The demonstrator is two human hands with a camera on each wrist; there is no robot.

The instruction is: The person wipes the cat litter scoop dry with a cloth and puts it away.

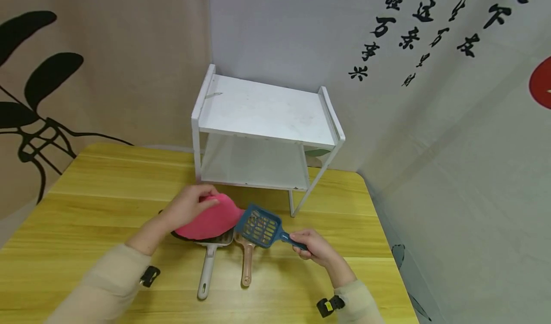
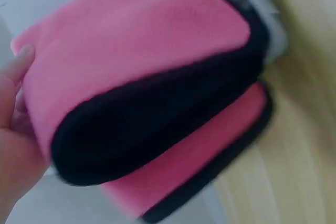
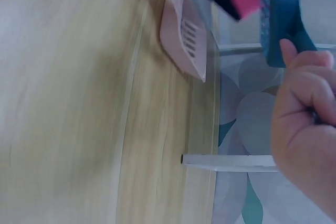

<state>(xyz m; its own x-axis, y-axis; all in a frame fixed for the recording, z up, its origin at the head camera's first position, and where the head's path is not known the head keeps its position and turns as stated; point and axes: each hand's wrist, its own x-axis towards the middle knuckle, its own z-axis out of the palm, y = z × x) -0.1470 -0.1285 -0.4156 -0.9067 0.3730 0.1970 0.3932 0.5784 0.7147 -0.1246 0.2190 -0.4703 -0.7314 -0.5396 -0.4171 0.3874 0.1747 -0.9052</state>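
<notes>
My left hand [image 1: 187, 207] pinches a pink cloth [image 1: 211, 219] that sags in a fold. Its black inner side [image 2: 152, 124] shows in the left wrist view. My right hand [image 1: 316, 247] grips a blue slotted litter scoop [image 1: 260, 225] by its handle, close beside the cloth. Below the blue scoop's head lies a pinkish-beige litter scoop [image 1: 247, 266], its slotted pan [image 3: 184, 40] visible in the right wrist view. A light grey scoop [image 1: 206, 274] lies left of it, its head partly hidden under the cloth. Both scoops on the table point their handles toward me.
A white two-tier shelf [image 1: 267, 109] stands at the back of the wooden table [image 1: 107, 209], just beyond my hands. Behind it hangs a pale curtain [image 1: 280, 37] with black characters and plant prints. The table's right edge runs beyond my right hand.
</notes>
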